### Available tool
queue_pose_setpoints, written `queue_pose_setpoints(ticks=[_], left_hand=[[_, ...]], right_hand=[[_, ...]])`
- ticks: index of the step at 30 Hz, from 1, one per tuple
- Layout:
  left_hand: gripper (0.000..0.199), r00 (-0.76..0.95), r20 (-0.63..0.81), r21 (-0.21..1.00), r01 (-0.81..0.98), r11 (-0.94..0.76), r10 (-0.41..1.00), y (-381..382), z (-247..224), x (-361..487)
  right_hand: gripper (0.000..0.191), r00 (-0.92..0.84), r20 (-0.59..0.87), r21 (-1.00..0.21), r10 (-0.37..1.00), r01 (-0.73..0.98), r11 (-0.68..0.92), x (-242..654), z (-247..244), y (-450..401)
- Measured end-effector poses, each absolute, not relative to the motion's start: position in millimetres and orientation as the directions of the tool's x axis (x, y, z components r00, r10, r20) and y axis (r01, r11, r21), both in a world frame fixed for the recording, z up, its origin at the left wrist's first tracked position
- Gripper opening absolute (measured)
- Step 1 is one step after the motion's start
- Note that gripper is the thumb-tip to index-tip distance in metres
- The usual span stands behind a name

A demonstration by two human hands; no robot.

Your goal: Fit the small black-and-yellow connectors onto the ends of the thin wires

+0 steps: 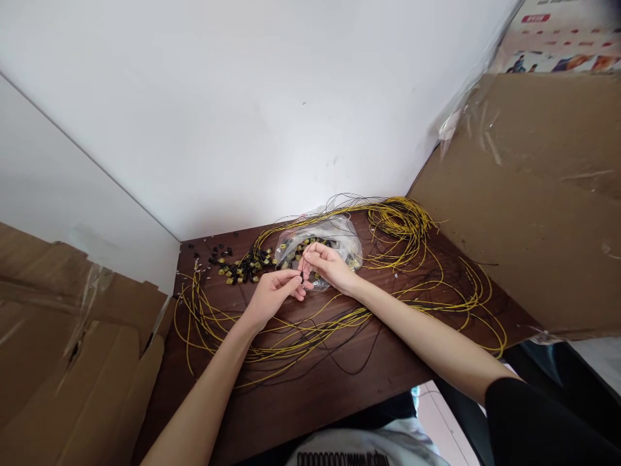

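My left hand (pixel 277 291) pinches a small black part (pixel 301 276) between thumb and fingertips. Close beside it, my right hand (pixel 330 266) has thumb and forefinger pressed together on a thin dark wire (pixel 305 254) that runs down toward the black part. Whether the wire goes into the part is too small to tell. Behind my hands a clear plastic bag (pixel 347 233) lies open with many black-and-yellow connectors in it. More black-and-yellow connectors (pixel 247 266) are heaped on the table left of the bag, with yellow and black wires leading off them.
A coil of yellow and black wires (pixel 402 223) lies at the back right. Another loose bundle of wires (pixel 334 323) crosses the brown table (pixel 301 404) beneath my forearms. Small black pieces (pixel 220 251) are scattered at the back left. Cardboard (pixel 533 194) stands on both sides, a white wall behind.
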State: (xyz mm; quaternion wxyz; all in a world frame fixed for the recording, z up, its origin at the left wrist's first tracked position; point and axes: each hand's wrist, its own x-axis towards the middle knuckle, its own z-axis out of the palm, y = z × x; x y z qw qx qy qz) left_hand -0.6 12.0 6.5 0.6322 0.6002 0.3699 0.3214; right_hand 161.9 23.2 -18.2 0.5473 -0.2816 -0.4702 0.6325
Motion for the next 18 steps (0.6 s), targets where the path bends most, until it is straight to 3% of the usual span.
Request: queue_pose_setpoints(ticks=[8,13,18], left_hand=[[0.023,0.419,-0.13,0.94,-0.236,0.246,0.899,14.9,4.3,-0.6],[0.02,0.353,-0.122,0.903,-0.347,0.251,0.928,18.9,0.3,-1.8],[0.02,0.369,-0.108,0.902,-0.353,0.247,0.923,21.6,-4.9,-2.7]], right_hand=[[0.027,-0.141,0.253,-0.932,0.957,-0.3,0.203,158.3,-17.7,17.2],[0.019,-0.06,0.397,-0.916,0.916,0.027,0.399,156.2,-13.5,7.5],[0.015,-0.16,0.495,-0.828,0.854,0.211,0.519,155.5,-8.8,1.4]])
